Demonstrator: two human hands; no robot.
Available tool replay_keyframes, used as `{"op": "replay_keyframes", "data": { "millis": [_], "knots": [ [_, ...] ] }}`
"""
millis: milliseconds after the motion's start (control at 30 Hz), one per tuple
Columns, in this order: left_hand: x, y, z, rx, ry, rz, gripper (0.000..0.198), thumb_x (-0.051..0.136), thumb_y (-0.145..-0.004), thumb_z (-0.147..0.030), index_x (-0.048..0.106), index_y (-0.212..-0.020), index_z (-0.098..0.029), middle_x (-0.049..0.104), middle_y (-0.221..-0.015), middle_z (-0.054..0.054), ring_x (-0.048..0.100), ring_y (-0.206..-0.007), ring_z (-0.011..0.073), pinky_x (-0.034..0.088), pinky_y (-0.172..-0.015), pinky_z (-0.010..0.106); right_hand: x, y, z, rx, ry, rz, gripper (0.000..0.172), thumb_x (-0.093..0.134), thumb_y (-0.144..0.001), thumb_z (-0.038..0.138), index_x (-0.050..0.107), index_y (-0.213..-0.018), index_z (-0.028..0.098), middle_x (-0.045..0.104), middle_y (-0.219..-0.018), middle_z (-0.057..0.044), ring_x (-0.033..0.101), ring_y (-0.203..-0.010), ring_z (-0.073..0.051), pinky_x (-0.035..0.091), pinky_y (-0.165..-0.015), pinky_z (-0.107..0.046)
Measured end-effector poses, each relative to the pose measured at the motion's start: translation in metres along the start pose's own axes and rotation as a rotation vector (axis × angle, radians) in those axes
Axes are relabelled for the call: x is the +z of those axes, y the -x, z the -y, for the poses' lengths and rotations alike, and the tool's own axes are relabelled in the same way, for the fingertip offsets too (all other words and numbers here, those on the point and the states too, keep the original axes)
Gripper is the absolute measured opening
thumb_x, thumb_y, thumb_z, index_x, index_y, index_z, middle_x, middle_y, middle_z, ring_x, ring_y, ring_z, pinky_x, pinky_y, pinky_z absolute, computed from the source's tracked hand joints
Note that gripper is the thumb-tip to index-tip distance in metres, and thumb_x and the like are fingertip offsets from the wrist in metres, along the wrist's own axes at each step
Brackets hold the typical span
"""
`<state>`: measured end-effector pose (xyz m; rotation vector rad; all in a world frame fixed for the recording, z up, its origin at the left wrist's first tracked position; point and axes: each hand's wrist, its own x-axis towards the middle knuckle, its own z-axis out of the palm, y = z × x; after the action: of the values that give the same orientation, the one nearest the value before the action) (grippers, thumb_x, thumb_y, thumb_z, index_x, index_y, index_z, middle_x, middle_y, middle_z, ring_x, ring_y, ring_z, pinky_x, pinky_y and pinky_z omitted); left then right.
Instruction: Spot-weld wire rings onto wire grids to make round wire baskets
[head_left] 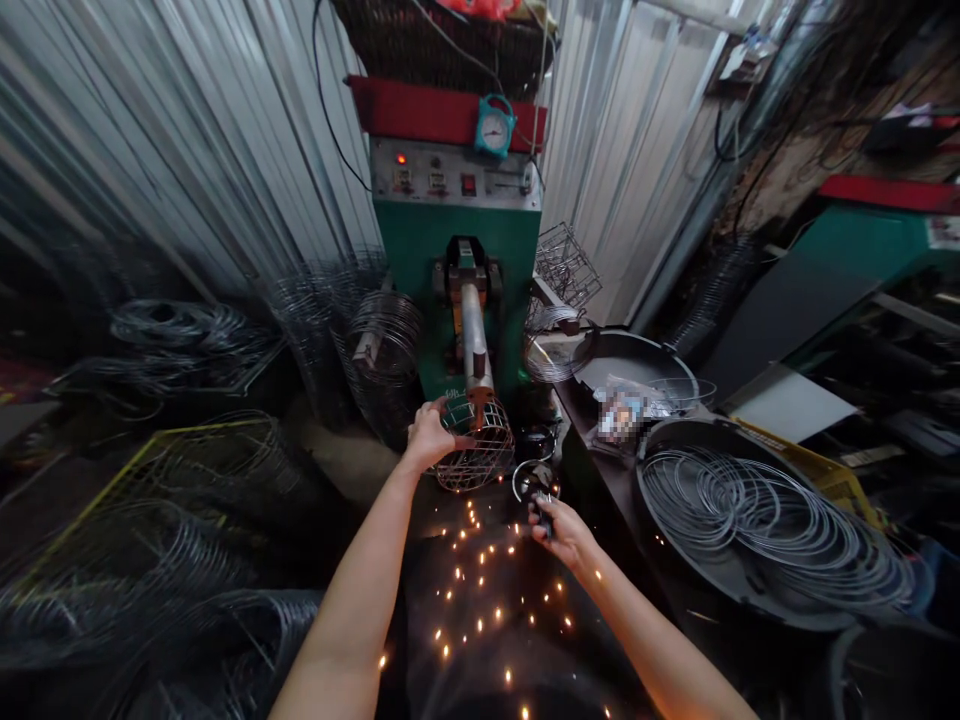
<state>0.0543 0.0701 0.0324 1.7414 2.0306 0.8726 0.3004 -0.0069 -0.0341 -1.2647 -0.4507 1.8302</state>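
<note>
My left hand (430, 440) grips the rim of a round wire basket (487, 458). The basket sits around the lower end of a metal arm (474, 335) that juts from a green spot welding machine (403, 235). Bright sparks (481, 582) fly from below the basket down towards me. To the right, apart from the basket, my right hand (561, 532) is closed around a small dark-handled tool (545, 508) that looks like pliers. Just beyond the tool shows a pale metal ring (516, 482); whether the tool touches it I cannot tell.
At the right, a large black basin (649, 520) holds several loose wire rings (720, 490), with another round tray (667, 350) behind. Bundles of wire rings (386, 335) hang beside the machine. Wire mesh pieces (187, 560) and a yellow crate (97, 500) crowd the left.
</note>
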Motion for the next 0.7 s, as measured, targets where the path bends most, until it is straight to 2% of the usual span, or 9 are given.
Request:
{"op": "replay_keyframes", "data": {
  "millis": [133, 333, 433, 567, 700],
  "knots": [
    [-0.001, -0.002, -0.001, 0.018, 0.027, 0.031, 0.087, 0.079, -0.044, -0.043, 0.049, -0.122, -0.019, 0.055, -0.116, 0.010, 0.052, -0.109, 0.0272, 0.042, -0.088, 0.036, -0.011, 0.002, -0.007, 0.127, -0.104, -0.037, 0.010, 0.062, -0.074, 0.012, 0.053, -0.076, 0.014, 0.049, -0.054, 0.003, 0.046, -0.042, -0.005, 0.029, -0.035, -0.012],
    [0.000, 0.001, -0.002, -0.044, 0.044, 0.011, 0.091, 0.080, -0.044, -0.046, 0.047, -0.124, -0.017, 0.053, -0.120, 0.014, 0.050, -0.112, 0.0287, 0.041, -0.090, 0.039, -0.018, -0.002, -0.014, 0.279, -0.213, 0.071, 0.012, 0.060, -0.077, 0.015, 0.049, -0.073, 0.016, 0.046, -0.052, 0.005, 0.048, -0.042, -0.006, 0.040, -0.040, -0.014],
    [-0.001, 0.001, -0.004, -0.035, 0.015, 0.002, 0.090, 0.079, -0.046, -0.046, 0.046, -0.125, -0.019, 0.053, -0.120, 0.014, 0.049, -0.114, 0.0298, 0.040, -0.091, 0.040, -0.018, -0.002, -0.014, 0.299, -0.210, 0.066, 0.011, 0.059, -0.078, 0.016, 0.049, -0.073, 0.016, 0.052, -0.055, 0.003, 0.053, -0.046, -0.007, 0.048, -0.047, -0.019],
    [-0.005, -0.002, -0.005, -0.022, -0.006, 0.008, 0.088, 0.078, -0.047, -0.046, 0.045, -0.125, -0.021, 0.053, -0.120, 0.012, 0.049, -0.114, 0.0295, 0.040, -0.093, 0.040, -0.018, 0.001, -0.011, 0.277, -0.255, 0.017, 0.006, 0.056, -0.079, 0.016, 0.052, -0.075, 0.015, 0.058, -0.060, 0.000, 0.056, -0.049, -0.009, 0.048, -0.049, -0.021],
    [-0.002, 0.008, 0.013, 0.019, 0.113, -0.019, 0.098, 0.079, -0.046, -0.045, 0.039, -0.131, -0.020, 0.045, -0.131, 0.014, 0.041, -0.124, 0.0308, 0.034, -0.102, 0.042, -0.021, 0.005, -0.008, 0.259, -0.372, 0.017, 0.008, 0.053, -0.080, 0.017, 0.054, -0.074, 0.014, 0.057, -0.059, -0.001, 0.055, -0.051, -0.009, 0.047, -0.050, -0.021]
  ]
}}
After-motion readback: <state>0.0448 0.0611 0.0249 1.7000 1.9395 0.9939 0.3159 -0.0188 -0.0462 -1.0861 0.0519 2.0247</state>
